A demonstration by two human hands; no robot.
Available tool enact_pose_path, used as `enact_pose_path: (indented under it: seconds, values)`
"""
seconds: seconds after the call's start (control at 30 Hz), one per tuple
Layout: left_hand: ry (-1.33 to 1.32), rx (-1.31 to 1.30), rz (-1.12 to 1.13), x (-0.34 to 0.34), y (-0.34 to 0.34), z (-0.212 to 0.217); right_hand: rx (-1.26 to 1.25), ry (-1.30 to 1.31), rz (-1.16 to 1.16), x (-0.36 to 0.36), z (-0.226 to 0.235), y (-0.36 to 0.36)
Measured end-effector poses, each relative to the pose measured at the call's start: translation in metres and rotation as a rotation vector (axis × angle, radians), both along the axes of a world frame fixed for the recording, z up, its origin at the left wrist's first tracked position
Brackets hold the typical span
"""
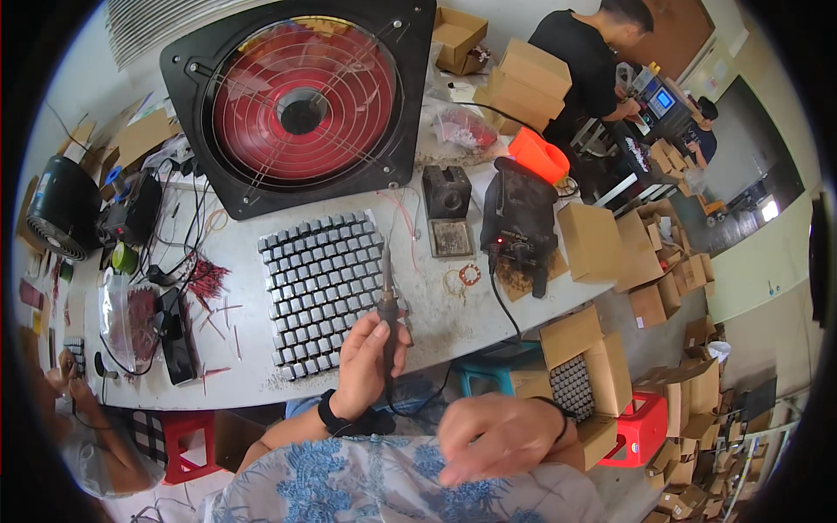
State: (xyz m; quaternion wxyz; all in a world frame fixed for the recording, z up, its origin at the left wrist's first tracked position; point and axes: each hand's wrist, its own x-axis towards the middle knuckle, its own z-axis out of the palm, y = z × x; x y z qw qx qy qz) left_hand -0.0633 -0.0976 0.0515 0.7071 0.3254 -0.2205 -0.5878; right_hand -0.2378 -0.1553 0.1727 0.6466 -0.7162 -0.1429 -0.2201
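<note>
Soldering iron (386,301) stands upright in the left hand (368,362), fingers wrapped around its dark handle, tip up over the near edge of the tabletop (453,327), just beside the grid of small metal blocks (323,289). The right hand (501,436) hangs blurred below the near edge, fingers loosely curled, holding nothing that shows. A black soldering station (519,222) sits toward the right edge, and a big red-bladed fan (301,100) leans at the far edge.

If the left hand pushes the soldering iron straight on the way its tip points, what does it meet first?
Probably the right edge of the grid of small metal blocks: the left hand aims the soldering iron up there. Depth is unclear.
</note>
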Motion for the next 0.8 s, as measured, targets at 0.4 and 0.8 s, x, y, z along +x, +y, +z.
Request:
enact_pose_path:
  seconds: [0.4,0.8]
  values:
    - [0.019,-0.06,0.028,-0.001,0.012,0.006,0.454,-0.523,0.365,0.059,-0.012,0.048]
    - [0.036,-0.095,0.057,0.0,0.02,0.011,0.293,-0.494,0.374,0.071,0.007,0.043]
